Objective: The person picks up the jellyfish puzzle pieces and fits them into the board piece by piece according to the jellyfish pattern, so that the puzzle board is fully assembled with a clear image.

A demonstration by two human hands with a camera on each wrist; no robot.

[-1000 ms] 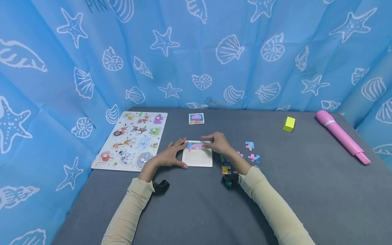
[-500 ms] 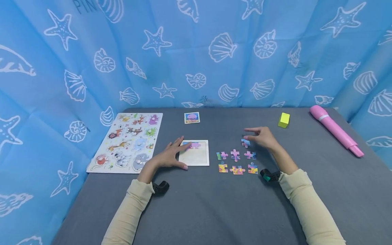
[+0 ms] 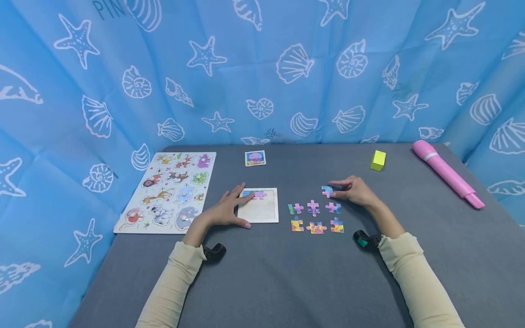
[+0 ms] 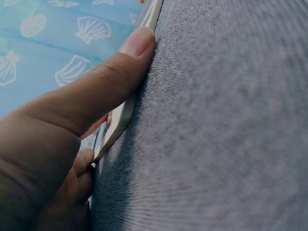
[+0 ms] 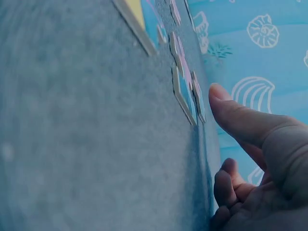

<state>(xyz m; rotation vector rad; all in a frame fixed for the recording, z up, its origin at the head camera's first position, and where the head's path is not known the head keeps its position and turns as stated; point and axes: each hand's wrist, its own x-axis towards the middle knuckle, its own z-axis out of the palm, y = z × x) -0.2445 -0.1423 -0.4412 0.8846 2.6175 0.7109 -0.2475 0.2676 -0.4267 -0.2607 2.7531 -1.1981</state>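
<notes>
My left hand (image 3: pixel 224 209) lies at the left side of the shallow wooden tray (image 3: pixel 258 214), fingers spread. Its index finger reaches over joined pink and blue pieces (image 3: pixel 259 195) at the tray's top; its thumb (image 4: pixel 139 43) rests against the tray's edge (image 4: pixel 123 113). My right hand (image 3: pixel 356 190) is at a blue and pink piece (image 3: pixel 326 191), thumb and index finger apart at its right side. In the right wrist view the thumb (image 5: pixel 220 94) is straight, beside a flat-lying piece (image 5: pixel 198 96), and the other fingers are curled. The index fingertip is hidden there.
Several loose puzzle pieces (image 3: pixel 313 208) lie in two rows right of the tray. An animal board (image 3: pixel 166 193) is at the left, a small picture card (image 3: pixel 255 158) behind the tray. A yellow block (image 3: pixel 378 160) and a pink microphone-shaped toy (image 3: pixel 447 173) are farther right.
My right hand has moved from the tray's top edge to the blue and pink piece at the right, uncovering the loose pieces. My left hand stays at the tray. The head view has shifted slightly.
</notes>
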